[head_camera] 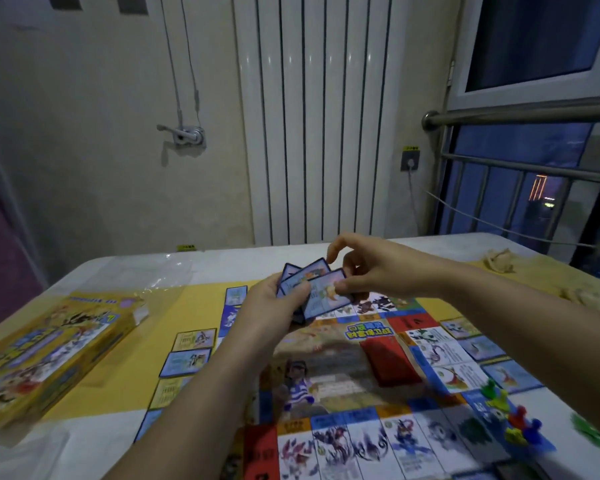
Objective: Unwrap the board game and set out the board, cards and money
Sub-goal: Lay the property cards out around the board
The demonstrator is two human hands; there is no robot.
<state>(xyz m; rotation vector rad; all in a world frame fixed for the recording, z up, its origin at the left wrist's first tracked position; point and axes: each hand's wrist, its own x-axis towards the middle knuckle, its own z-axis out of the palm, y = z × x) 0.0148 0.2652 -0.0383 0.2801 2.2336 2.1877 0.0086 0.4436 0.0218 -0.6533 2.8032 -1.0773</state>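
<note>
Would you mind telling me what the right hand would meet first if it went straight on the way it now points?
The right hand pinches the front card of the fan; straight on, it would probably run into the left hand holding it.

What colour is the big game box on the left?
The game box is mostly yellow; head view.

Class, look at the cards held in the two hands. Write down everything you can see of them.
The cards are a small stack, fanned so three show. Each has a dark blue border and a pale printed face, seemingly glossy card. They hang tilted above the far edge of the board. The left hand grips the stack, thumb on the front card; the right hand pinches that card's right edge.
</note>
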